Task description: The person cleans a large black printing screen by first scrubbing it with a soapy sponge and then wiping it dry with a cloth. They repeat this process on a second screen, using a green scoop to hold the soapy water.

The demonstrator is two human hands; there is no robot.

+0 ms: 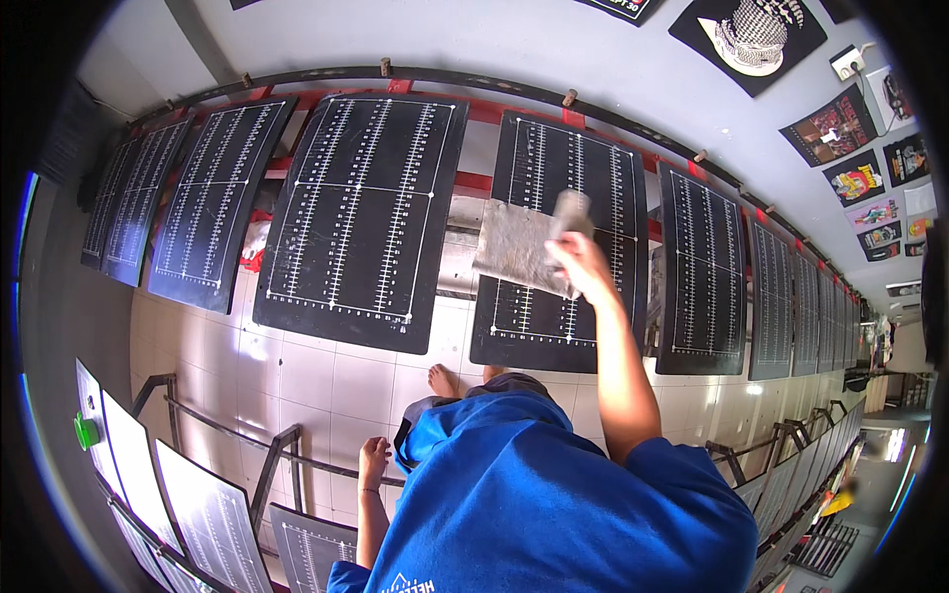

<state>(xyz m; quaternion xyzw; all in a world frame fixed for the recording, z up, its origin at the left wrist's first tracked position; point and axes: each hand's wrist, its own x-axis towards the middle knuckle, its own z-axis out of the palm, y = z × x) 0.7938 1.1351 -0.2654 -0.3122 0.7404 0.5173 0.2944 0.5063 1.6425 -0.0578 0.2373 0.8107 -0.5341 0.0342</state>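
Note:
My right hand is closed on a stained grey cloth-like sheet, held over the left side of a black printing board. Part of the sheet overhangs the gap beside that board. Just above my fingers a grey rounded piece sticks up, smeared by motion; whether it belongs to the sheet I cannot tell. White ruler lines and dots mark the board. My left hand hangs low beside my hip, its fingers loosely bent and apart, with nothing visible in them.
Another marked black board lies left of the gap, and several more line the rack both ways. A red and black rail runs behind them. Behind me stands a second row of boards on a dark metal frame. Printed pictures hang on the wall.

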